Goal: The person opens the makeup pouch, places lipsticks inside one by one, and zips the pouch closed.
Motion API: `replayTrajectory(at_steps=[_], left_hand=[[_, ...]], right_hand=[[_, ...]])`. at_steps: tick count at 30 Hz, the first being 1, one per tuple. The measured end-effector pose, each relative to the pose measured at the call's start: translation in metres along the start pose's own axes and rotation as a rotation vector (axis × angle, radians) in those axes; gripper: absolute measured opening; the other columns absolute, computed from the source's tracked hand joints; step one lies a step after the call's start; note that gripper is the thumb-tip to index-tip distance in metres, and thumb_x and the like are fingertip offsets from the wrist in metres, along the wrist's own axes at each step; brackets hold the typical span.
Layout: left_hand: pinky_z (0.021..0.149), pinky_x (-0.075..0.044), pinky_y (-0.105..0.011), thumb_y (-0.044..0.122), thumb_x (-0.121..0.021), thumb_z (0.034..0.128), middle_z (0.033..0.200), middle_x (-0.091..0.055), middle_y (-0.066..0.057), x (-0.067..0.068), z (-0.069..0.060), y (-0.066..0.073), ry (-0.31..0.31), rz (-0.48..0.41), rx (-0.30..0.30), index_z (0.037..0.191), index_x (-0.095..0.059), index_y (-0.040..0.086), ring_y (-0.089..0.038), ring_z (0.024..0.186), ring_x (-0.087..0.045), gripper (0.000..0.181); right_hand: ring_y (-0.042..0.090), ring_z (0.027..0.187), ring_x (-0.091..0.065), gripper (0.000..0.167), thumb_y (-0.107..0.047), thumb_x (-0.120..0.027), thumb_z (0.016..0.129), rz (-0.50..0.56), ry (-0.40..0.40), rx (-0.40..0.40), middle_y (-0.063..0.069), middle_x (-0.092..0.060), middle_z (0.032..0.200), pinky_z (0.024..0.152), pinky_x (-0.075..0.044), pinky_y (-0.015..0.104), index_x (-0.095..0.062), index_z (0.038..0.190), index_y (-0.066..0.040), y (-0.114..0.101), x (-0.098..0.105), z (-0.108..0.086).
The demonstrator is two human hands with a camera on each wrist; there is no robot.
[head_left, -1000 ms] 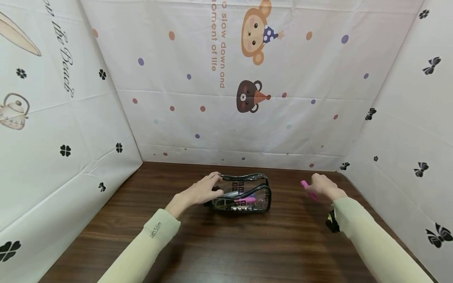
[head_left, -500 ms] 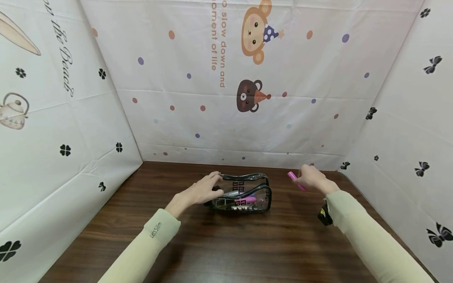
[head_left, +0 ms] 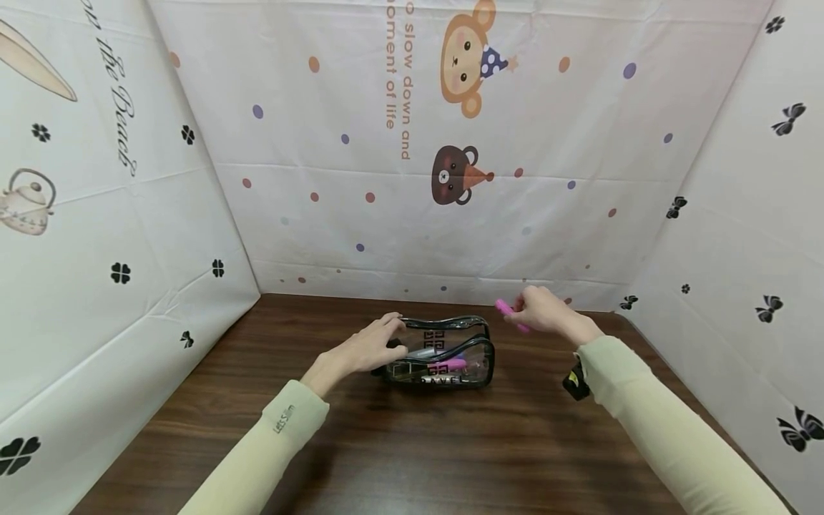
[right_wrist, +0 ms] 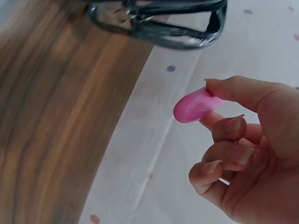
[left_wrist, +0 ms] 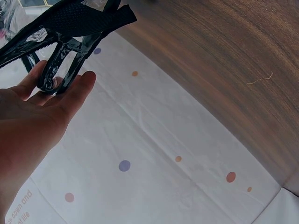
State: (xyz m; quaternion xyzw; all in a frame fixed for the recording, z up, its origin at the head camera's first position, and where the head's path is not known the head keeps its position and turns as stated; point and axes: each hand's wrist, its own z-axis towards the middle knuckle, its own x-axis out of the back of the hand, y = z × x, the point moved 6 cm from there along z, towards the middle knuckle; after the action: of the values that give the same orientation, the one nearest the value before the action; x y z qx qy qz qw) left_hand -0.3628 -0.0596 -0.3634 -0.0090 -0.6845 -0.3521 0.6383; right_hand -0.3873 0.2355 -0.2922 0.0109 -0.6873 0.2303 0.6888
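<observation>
A clear pouch with black trim lies on the table, with a pink pen and other pens showing through its side. My left hand grips the pouch's left end. From the left wrist, its fingers curl at the black-edged rim. Right of the pouch and slightly above it, my right hand pinches a pink marker between thumb and forefinger. In the right wrist view the marker's rounded end points toward the pouch, apart from it.
The dark wooden table is bounded by a patterned white sheet at the back and on both sides. A black item with a yellow patch is at my right wrist.
My right hand has moved left and slightly toward the back with the pink marker, nearer the pouch. My left hand and the pouch have stayed in place.
</observation>
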Motion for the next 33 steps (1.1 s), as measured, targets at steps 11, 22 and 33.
replayTrajectory(at_steps=[11, 22, 33], left_hand=[[0.102, -0.031, -0.068, 0.042, -0.048, 0.0926, 0.159, -0.024, -0.005, 0.0, 0.0, 0.0, -0.001, 0.0, -0.006, 0.138, -0.047, 0.016, -0.03, 0.142, -0.033, 0.053], [0.102, -0.034, -0.065, 0.04, -0.049, 0.0929, 0.159, -0.024, -0.005, -0.001, 0.001, 0.0, 0.003, -0.004, -0.011, 0.139, -0.046, 0.014, -0.03, 0.142, -0.034, 0.053], [0.103, -0.03, -0.069, 0.041, -0.048, 0.0924, 0.16, -0.023, -0.005, 0.0, 0.0, 0.0, -0.001, -0.003, 0.006, 0.14, -0.046, 0.015, -0.03, 0.144, -0.031, 0.054]], right_hand=[[0.011, 0.055, -0.05, 0.019, -0.022, -0.072, 0.084, -0.013, 0.06, 0.147, 0.005, -0.063, 0.07, 0.053, -0.041, 0.025, -0.071, 0.085, -0.003, -0.045, 0.003, 0.007], [0.011, 0.059, -0.047, 0.017, -0.025, -0.074, 0.083, -0.099, 0.022, 0.238, 0.0, -0.062, 0.071, 0.053, -0.038, 0.025, -0.07, 0.085, -0.008, -0.078, -0.015, 0.013], [0.009, 0.058, -0.05, 0.016, -0.026, -0.071, 0.087, -0.082, 0.021, 0.236, 0.001, -0.064, 0.074, 0.054, -0.041, 0.025, -0.071, 0.088, -0.01, -0.079, -0.026, 0.012]])
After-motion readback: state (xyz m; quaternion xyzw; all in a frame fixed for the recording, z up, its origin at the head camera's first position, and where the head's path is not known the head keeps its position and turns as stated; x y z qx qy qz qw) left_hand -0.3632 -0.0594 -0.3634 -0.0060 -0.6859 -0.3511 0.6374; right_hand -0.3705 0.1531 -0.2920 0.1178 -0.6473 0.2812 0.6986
